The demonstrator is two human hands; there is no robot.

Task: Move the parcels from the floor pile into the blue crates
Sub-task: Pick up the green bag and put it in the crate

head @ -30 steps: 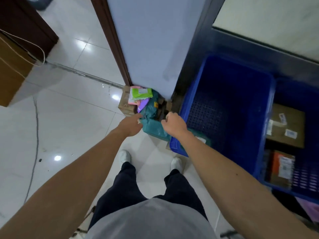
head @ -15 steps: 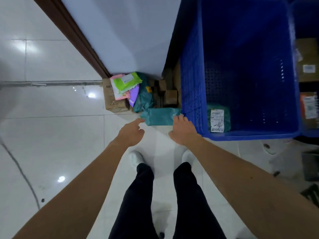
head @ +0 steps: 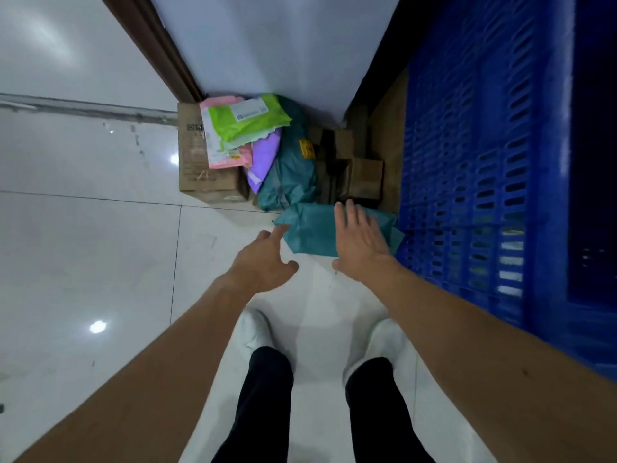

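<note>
A teal parcel bag [head: 312, 230] lies on the floor against the blue crate [head: 467, 182]. My right hand [head: 360, 242] is spread flat over its right part, fingers straight. My left hand [head: 265, 262] is open at the bag's left corner, one fingertip reaching its edge. Behind it the floor pile holds a second teal bag [head: 290, 175], a green bag [head: 247, 120], a pink bag [head: 227, 158], a purple bag [head: 263, 158], a cardboard box [head: 200, 182] and small brown boxes [head: 365, 177].
The pile sits in a corner formed by a pale wall panel [head: 267, 45] with a brown door frame [head: 157, 45] and the crate's slotted side. White tiled floor [head: 83, 245] spreads to the left. My feet in white shoes [head: 257, 329] stand just below the hands.
My view has tilted down and closer to the floor. My right hand has slid further over the teal bag. The crate's inside has gone out of view.
</note>
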